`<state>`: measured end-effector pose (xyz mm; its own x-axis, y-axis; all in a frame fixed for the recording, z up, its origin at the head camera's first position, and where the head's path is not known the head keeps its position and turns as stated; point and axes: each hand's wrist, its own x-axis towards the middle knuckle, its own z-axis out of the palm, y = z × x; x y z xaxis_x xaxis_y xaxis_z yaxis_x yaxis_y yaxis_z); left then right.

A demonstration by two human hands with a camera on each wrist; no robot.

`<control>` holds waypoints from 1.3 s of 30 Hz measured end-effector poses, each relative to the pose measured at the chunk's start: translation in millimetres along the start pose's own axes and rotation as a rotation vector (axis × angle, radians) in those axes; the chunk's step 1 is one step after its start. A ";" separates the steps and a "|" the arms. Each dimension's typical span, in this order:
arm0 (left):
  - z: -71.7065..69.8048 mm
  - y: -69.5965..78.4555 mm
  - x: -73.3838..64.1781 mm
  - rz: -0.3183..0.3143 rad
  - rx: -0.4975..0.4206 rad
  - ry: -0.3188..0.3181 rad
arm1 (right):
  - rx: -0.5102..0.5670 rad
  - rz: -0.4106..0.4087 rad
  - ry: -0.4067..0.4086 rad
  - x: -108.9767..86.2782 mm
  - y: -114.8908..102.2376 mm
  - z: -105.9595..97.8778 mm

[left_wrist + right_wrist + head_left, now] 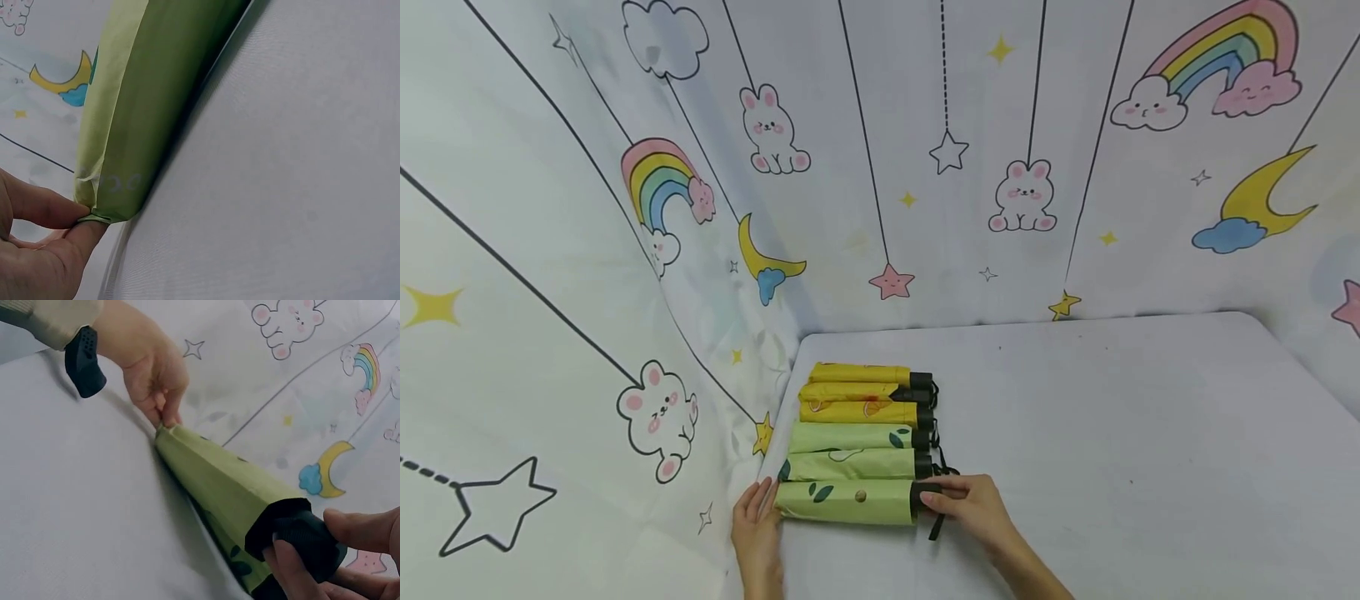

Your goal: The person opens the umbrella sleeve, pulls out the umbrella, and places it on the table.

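Note:
A folded light-green umbrella (883,506) with leaf prints lies crosswise, nearest to me in a row of umbrellas. My left hand (756,525) is at its left end; in the left wrist view the thumb and finger (47,206) pinch the edge of the green cloth (150,112). At the other end my right hand (977,508) holds the black handle (306,540) between thumb and fingers. Just beyond it lie two more green umbrellas (865,465), (850,437). A black wrist strap (936,527) hangs from the handle side.
Three yellow folded umbrellas (857,412) lie side by side behind the green ones, black handles to the right. The white table (1112,442) stretches to the right. A printed white cloth (865,167) with rabbits and stars hangs behind and to the left.

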<state>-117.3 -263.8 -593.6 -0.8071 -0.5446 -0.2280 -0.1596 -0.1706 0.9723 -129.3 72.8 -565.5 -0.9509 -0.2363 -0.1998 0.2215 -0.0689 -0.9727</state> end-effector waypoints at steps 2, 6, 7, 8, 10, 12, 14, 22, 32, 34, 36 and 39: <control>0.7 0.4 -0.4 -0.003 -0.009 0.001 | 0.011 0.004 0.004 0.4 -0.9 -3.2; 1.8 1.4 -0.6 -0.009 -0.017 0.013 | 0.022 0.019 0.007 0.8 -1.1 -9.0; 2.0 1.8 -0.7 -0.010 -0.017 0.018 | 0.024 0.025 0.009 0.7 -1.0 -10.2; 2.3 2.2 -0.9 -0.010 -0.016 0.021 | 0.026 0.030 0.012 0.6 -0.7 -11.4; 2.9 2.8 -1.4 -0.012 -0.011 0.028 | 0.035 0.038 0.019 -0.1 -0.4 -13.3; 3.4 3.6 -2.3 -0.010 -0.013 0.030 | 0.036 0.042 0.029 -1.1 -0.8 -15.1; 3.8 4.3 -3.0 -0.012 -0.013 0.037 | 0.038 0.041 0.033 -2.2 -1.4 -16.9; 2.3 2.4 -1.4 -0.016 -0.018 0.043 | 0.044 0.048 0.043 -6.7 -4.7 -25.6; 3.7 2.3 -1.9 -0.031 -0.015 0.052 | 0.061 0.051 0.051 -13.0 -7.1 -39.7; 3.9 2.7 -2.5 -0.033 -0.017 0.052 | 0.057 0.047 0.050 -14.1 -7.8 -42.6; 3.5 2.3 -2.1 -0.037 -0.015 0.049 | 0.051 0.047 0.048 -15.0 -8.3 -45.6; 2.7 2.2 -1.1 -0.048 -0.011 0.049 | 0.037 0.051 0.054 -16.6 -9.3 -49.7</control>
<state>-118.3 -261.4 -591.0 -0.7695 -0.5754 -0.2772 -0.1909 -0.2069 0.9596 -126.4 125.6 -559.1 -0.9483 -0.1882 -0.2555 0.2763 -0.0939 -0.9565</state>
